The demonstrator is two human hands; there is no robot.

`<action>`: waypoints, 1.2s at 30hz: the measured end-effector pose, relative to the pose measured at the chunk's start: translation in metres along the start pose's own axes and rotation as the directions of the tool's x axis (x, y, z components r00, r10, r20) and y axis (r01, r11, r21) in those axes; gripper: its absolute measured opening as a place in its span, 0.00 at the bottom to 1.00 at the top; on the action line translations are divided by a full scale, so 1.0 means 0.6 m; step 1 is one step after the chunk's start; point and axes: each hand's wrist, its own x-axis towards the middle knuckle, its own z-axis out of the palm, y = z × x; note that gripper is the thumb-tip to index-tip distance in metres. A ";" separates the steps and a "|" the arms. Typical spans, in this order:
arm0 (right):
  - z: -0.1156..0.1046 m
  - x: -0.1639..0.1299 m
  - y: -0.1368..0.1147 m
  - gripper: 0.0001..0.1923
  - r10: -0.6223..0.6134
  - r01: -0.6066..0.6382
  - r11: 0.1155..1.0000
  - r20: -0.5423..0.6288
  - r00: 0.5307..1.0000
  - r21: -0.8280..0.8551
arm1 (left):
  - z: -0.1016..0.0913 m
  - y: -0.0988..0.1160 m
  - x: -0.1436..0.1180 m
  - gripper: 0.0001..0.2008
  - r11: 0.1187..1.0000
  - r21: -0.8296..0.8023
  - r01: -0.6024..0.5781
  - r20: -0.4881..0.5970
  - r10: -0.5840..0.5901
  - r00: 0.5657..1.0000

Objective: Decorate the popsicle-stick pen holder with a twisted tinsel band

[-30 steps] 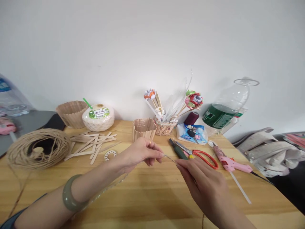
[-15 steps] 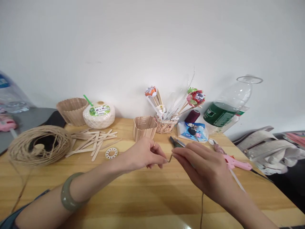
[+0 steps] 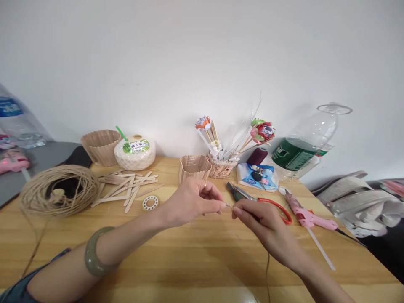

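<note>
My left hand (image 3: pixel 192 201) and my right hand (image 3: pixel 259 221) meet above the middle of the wooden table (image 3: pixel 195 261). Both pinch a thin strand of jute twine (image 3: pixel 229 205) between thumb and fingertips, almost touching each other. A loose length of the twine (image 3: pixel 267 269) hangs from my right hand down to the table's front edge. A grey-green bangle (image 3: pixel 93 256) sits on my left wrist. The big coil of jute twine (image 3: pixel 59 189) lies at the far left.
Red-handled scissors (image 3: pixel 274 206), a green tool (image 3: pixel 235 191) and a pink glue gun (image 3: pixel 307 216) lie right of my hands. Loose craft sticks (image 3: pixel 126 187), a white ring (image 3: pixel 149 203), a stick-built cup (image 3: pixel 194 166), a stick basket (image 3: pixel 101 146), a paper-flower holder (image 3: pixel 222 166) and a cut plastic bottle (image 3: pixel 303 145) stand behind.
My hands have drawn together: the gap of twine between them has shrunk to almost nothing. My right hand has moved left and turned, uncovering the scissors.
</note>
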 end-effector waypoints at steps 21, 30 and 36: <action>-0.007 -0.023 -0.033 0.18 0.046 -0.041 0.998 -0.104 0.994 0.049 | 0.016 -0.015 -0.015 0.06 0.940 0.229 -0.253 -0.140 0.289 0.947; 0.009 -0.017 -0.033 0.05 -0.262 0.164 0.947 -0.370 0.891 -0.276 | 0.018 -0.007 -0.023 0.06 0.962 0.156 -0.226 -0.098 0.243 0.965; 0.020 -0.010 -0.041 0.07 -0.261 0.195 0.959 -0.370 0.892 -0.207 | 0.024 -0.005 -0.025 0.06 0.955 0.166 -0.245 -0.066 0.259 0.964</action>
